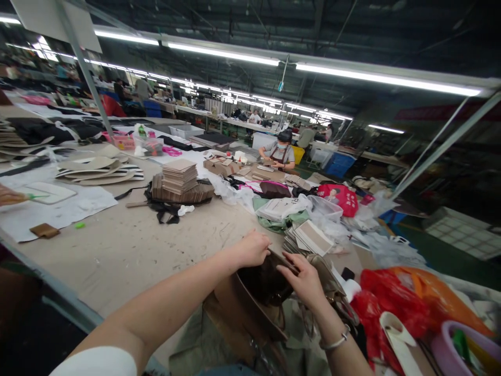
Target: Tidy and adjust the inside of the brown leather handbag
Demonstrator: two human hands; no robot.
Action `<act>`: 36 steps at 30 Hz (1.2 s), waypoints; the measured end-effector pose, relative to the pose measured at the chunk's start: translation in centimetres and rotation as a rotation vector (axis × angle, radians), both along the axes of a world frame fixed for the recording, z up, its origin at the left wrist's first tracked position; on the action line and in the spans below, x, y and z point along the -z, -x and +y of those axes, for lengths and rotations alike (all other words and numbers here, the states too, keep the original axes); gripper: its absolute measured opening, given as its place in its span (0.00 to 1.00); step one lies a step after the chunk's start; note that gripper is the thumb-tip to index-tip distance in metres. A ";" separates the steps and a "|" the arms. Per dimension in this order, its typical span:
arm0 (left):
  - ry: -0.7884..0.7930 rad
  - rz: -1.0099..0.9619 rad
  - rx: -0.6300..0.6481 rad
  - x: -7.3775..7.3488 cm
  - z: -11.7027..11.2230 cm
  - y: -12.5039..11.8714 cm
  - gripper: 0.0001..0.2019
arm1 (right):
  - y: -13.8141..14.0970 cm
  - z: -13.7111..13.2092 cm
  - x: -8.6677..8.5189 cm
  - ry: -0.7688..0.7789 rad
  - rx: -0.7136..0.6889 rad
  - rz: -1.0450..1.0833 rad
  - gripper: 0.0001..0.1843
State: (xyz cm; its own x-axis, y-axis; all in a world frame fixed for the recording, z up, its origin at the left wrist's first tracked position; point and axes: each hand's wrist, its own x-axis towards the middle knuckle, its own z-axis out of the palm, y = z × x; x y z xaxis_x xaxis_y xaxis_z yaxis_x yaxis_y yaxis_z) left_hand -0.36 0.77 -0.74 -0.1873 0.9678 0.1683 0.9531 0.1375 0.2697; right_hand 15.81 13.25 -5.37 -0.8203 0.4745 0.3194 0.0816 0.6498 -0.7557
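My left hand is closed on the far rim of a dark brown bag at the near edge of the worktable. My right hand grips the same bag's opening from the right, fingers curled over the rim, a silver bracelet on the wrist. The bag's mouth gapes dark between the two hands. Tan leather panels hang below it toward me.
A stack of flat cardboard pieces stands mid-table, with striped card sheets to its left. Beside my right hand lie small cards, plastic bags and red and orange bags. A seated person works at the far end.
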 end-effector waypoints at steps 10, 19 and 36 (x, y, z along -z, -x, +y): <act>0.048 0.006 -0.065 -0.1 0.3 -0.1 0.07 | 0.9 0.8 0.6 0.075 -0.010 -0.016 0.12; 0.022 0.044 -0.110 0.7 1.0 -0.4 0.09 | 1.0 0.7 0.6 0.058 0.004 0.001 0.13; 0.097 0.104 -0.176 0.4 2.7 0.1 0.08 | 1.0 1.6 0.7 0.024 0.048 0.011 0.11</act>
